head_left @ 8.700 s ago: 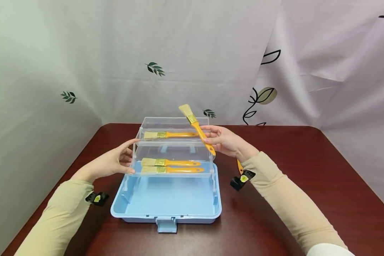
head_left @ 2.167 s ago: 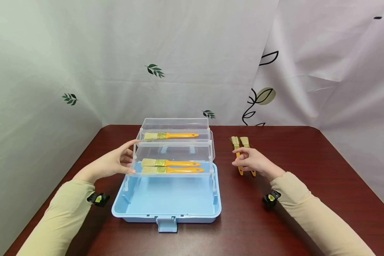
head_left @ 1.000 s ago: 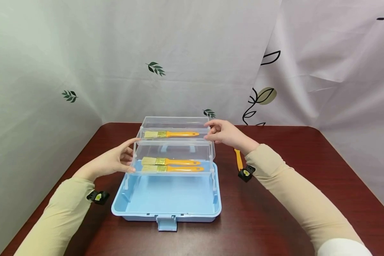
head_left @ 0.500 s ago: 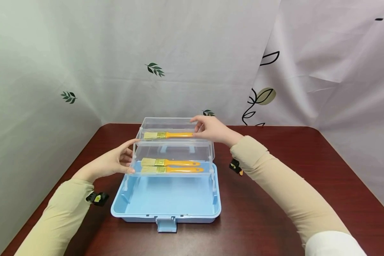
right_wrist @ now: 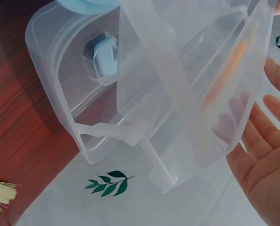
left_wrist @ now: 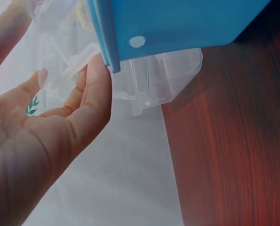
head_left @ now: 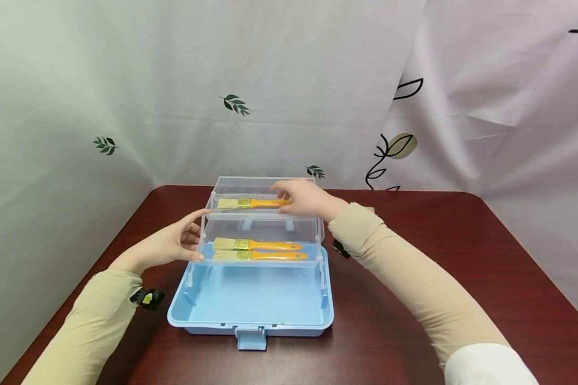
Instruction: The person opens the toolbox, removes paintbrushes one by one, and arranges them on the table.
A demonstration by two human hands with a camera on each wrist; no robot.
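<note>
Head view: left hand (head_left: 170, 246), fingers relaxed, rests against the tiered box (head_left: 250, 315) on the bench (head_left: 462, 278); right hand (head_left: 303, 198) reaches onto the top-tray brush (head_left: 250, 203), grip unclear. Left wrist view: straight fingers (left_wrist: 90, 94) touch the blue edge. Right wrist view: spread fingers (right_wrist: 276, 106) beside the clear tray (right_wrist: 177, 94).

Blue bottom bin (head_left: 250, 299) open from above; stepped clear trays (head_left: 260, 235) block rear approach.
</note>
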